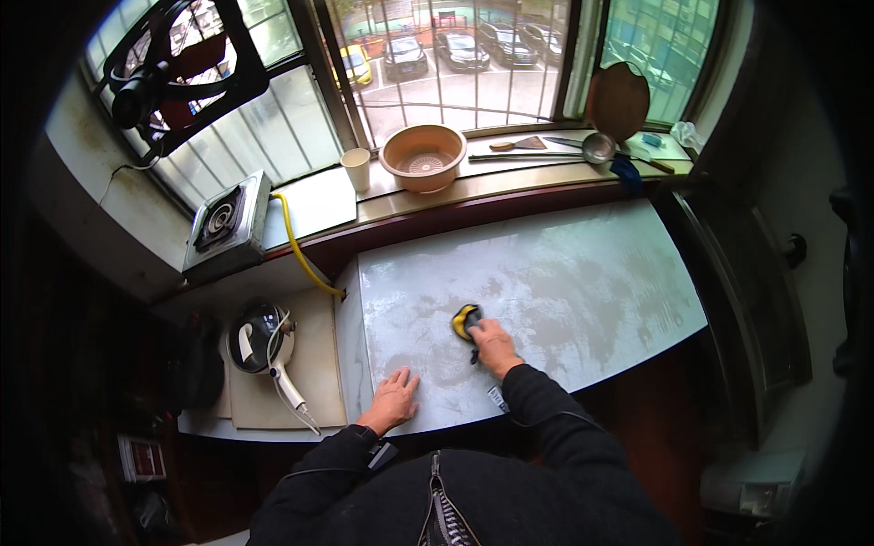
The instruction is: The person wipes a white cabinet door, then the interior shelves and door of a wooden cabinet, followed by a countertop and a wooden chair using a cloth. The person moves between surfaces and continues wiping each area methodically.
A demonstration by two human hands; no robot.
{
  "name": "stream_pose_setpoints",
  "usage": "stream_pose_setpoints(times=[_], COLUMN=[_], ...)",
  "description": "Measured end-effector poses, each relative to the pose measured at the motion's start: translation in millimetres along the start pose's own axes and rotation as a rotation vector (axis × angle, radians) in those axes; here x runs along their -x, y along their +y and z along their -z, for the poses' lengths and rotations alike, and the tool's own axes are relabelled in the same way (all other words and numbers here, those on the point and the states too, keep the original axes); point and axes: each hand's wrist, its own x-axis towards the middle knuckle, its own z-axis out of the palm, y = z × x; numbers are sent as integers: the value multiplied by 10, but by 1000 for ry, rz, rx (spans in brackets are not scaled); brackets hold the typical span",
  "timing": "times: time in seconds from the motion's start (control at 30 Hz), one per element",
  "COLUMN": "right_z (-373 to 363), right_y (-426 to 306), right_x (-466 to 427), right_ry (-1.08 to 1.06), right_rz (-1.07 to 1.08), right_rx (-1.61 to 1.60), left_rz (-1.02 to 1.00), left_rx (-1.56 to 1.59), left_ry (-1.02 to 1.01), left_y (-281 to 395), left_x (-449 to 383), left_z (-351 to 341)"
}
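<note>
My right hand [496, 345] grips a yellow-and-dark cloth or scrubbing pad [466, 322] against the white countertop [410, 280], near its middle. Much of that surface shows wet-looking grey smears and streaks. Flat on the counter near its front edge rests my left hand [394, 401], fingers spread, with nothing in it. A printed tag [498, 398] hangs by the right sleeve cuff.
A lidded electric pan [259, 338] with a cord stands on a board [314, 382] at left. Along the sill are a gas burner [222, 218] with a yellow hose [293, 239], a paper cup [356, 170], a plastic basin [423, 158], a ladle [599, 148] and a round board [618, 102].
</note>
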Motion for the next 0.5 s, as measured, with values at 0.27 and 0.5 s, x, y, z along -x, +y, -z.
stream_pose_setpoints(times=[0.27, 0.5], right_z=[-571, -308], right_y=[-942, -295], right_x=[-654, -1021], right_ry=[-155, -72], right_rz=[429, -78], right_rx=[-125, 182], left_rz=[0, -28], left_rx=[-22, -16], left_ry=[12, 24], left_y=[67, 33], left_x=[55, 87], left_z=[29, 16])
